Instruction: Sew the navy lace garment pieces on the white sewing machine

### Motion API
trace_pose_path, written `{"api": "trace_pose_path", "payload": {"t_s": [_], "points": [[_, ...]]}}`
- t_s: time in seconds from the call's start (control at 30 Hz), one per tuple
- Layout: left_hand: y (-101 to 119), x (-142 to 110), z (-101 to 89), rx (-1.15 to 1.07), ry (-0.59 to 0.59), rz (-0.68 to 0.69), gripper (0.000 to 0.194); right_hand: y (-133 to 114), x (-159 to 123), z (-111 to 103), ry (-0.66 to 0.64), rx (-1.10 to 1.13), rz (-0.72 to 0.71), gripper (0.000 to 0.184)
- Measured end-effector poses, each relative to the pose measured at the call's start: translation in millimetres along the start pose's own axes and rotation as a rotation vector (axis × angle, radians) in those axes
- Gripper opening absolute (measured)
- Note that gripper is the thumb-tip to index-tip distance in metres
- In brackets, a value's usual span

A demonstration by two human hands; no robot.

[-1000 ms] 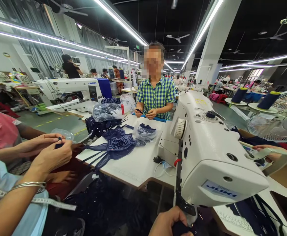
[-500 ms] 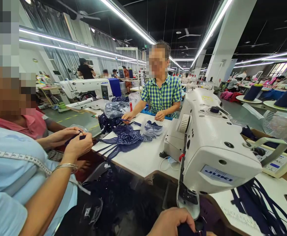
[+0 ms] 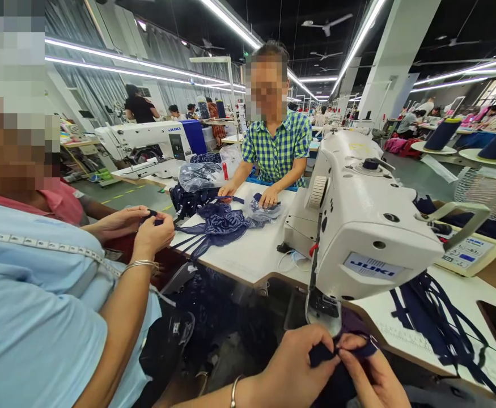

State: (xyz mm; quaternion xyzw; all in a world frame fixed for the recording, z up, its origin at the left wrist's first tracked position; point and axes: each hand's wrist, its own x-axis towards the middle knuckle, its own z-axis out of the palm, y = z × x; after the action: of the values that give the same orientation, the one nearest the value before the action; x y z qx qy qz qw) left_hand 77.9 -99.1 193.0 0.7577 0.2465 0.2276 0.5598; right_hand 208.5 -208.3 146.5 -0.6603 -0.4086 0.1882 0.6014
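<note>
My left hand [image 3: 299, 365] and my right hand [image 3: 373, 371] meet at the bottom of the view, just below the needle end of a white sewing machine [image 3: 367, 226]. Both pinch a small piece of navy blue fabric [image 3: 336, 354] between thumb and fingers. More navy fabric hangs dark beneath my hands. The machine's presser foot area [image 3: 322, 309] sits directly above my fingers.
A person in a light blue top [image 3: 39, 306] at my left holds a small dark piece in both hands. Across the white table [image 3: 251, 255] a person in a green checked shirt handles navy garments [image 3: 217, 224] and plastic bags. Navy straps [image 3: 435, 317] lie at right.
The view has tipped down and my right hand has come into sight. It has joined my left hand on the navy fabric under the machine. The person opposite has reached onto the table.
</note>
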Motion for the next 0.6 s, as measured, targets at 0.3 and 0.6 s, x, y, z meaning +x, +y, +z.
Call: {"api": "trace_pose_path", "payload": {"t_s": [0.3, 0.6], "points": [[0.6, 1.4, -6.9, -0.053, 0.130, 0.064, 0.009, -34.1, 10.4, 7.7, -0.035, 0.087, 0.175, 0.027], [-4.4, 0.5, -5.6, 0.010, 0.105, 0.272, 0.015, -32.7, 7.6, 11.4, 0.005, 0.289, 0.102, 0.008]]}}
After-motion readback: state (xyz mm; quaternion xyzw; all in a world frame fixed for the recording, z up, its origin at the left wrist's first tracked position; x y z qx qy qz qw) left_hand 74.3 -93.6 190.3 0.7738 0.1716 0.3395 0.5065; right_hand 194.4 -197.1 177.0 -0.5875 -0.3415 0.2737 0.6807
